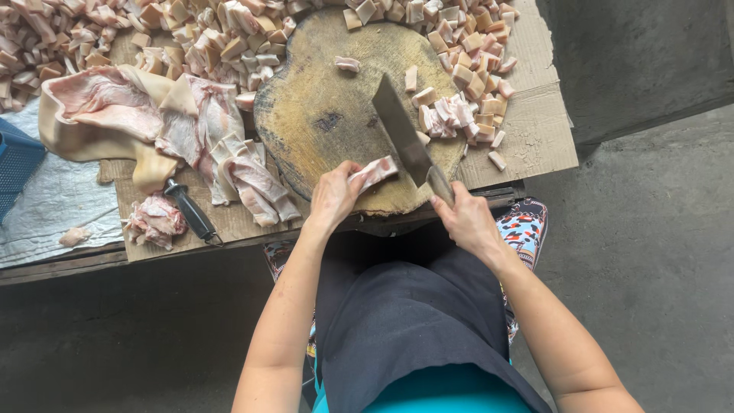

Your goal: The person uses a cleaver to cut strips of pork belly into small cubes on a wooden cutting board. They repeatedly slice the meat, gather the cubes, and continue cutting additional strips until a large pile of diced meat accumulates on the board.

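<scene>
At the near edge of the round wooden block (321, 92), the left hand (332, 197) is closed on a pork strip (375, 171). The right hand (466, 218) grips the cleaver (401, 130), blade beside the strip. Beyond lie cut cubes (459, 99).

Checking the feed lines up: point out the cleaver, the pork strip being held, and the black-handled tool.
cleaver (400, 130), head view, middle of the blade
pork strip (375, 171), head view, its middle
black-handled tool (189, 209), head view, its grip

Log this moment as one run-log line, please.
left hand: holds meat strip on chopping block | right hand: grips cleaver, blade beside strip | cut cubes right
</scene>
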